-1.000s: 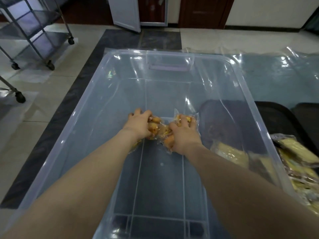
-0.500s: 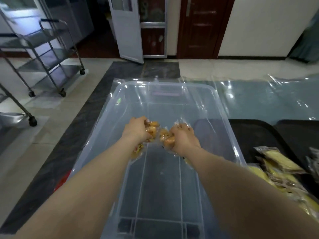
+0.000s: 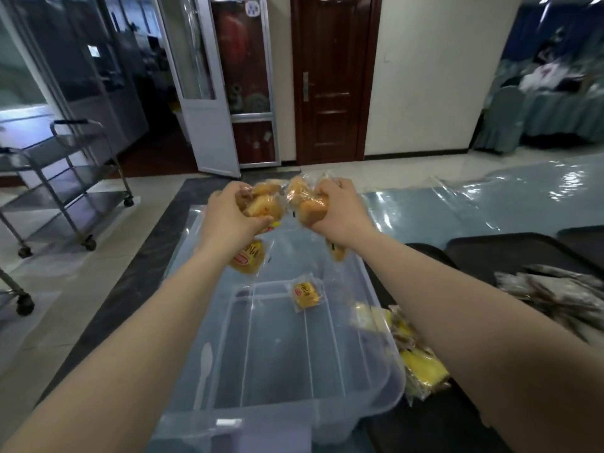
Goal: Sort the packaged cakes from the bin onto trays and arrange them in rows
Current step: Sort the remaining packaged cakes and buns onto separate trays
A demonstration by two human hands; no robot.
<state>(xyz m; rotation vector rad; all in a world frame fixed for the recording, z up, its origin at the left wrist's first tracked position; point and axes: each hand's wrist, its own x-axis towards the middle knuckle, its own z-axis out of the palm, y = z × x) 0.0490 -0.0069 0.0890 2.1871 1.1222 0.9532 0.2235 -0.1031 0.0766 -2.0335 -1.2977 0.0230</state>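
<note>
Hands, two, bare: left hand [image 3: 233,212] curled round a bunch of clear-wrapped orange-yellow packaged cakes [image 3: 261,201]; right hand [image 3: 336,207] clenched on a second bunch [image 3: 307,199]. Both are raised above the far end of the clear rectangular plastic bin [image 3: 376,380], close together, not touching.

Loose items: one yellow wrapped cake [image 3: 246,258] hangs beneath the left fist; one [image 3: 336,251] dangles under the right wrist; one small yellow packet [image 3: 306,294] lies alone on the bin floor.

Risk, judged: the dangling packets look weakly held by their slippery film and could slip back into the bin or onto the floor during the swing towards the black flat trays [image 3: 490,253] on the right; overfull fists make neat rows harder to lay.

Count: bins, one. Trays, at least two, edges partly cut off. Cakes in the hands, several each, exact number unclear. Yellow packets piled on the near tray [image 3: 418,358], several, blurred. Steel wheeled trolley [image 3: 65,178], one, on the left.
</note>
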